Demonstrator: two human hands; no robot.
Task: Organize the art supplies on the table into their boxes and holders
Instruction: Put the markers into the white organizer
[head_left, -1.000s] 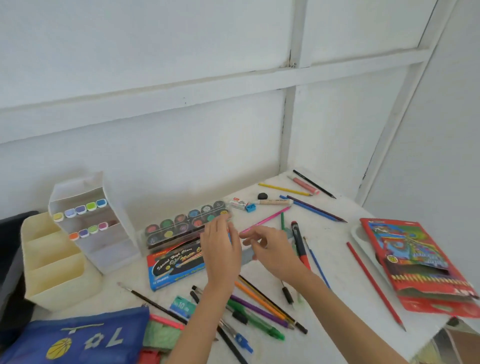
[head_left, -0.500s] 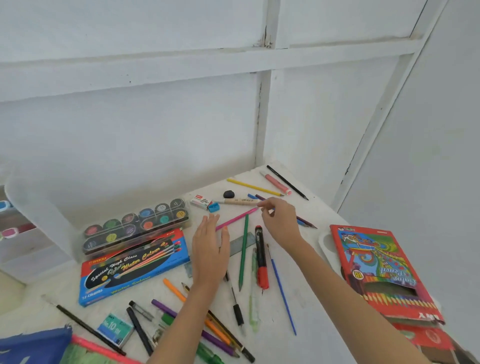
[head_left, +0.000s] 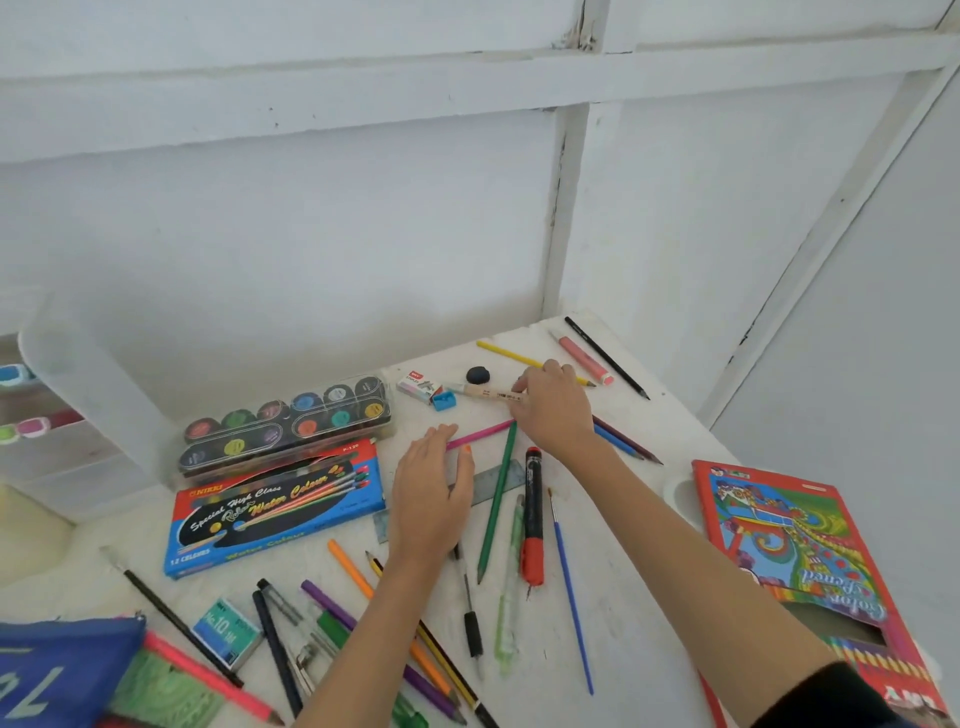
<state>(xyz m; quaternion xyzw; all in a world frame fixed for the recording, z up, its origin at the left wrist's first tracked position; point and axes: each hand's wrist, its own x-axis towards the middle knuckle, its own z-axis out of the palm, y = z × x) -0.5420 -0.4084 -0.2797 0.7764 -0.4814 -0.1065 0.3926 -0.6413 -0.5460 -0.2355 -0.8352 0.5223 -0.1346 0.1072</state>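
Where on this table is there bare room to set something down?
Bare table shows between the black pencil and the colour pencil box. A smaller patch lies left of the watercolour box, in front of the clear organiser. The front centre is crowded with overlapping pens and pencils around the left hand.

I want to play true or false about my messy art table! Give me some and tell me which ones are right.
1. The paint tray sits behind the blue box. True.
2. The red marker stands upright. False: it lies flat on the table.
3. The left hand lies flat over the ruler. True.
4. The sharpener sits by the pencil box. False: it sits beside the eraser, far from the pencil box.
5. The left hand holds the green pencil. False: the green pencil lies on the table beside that hand.
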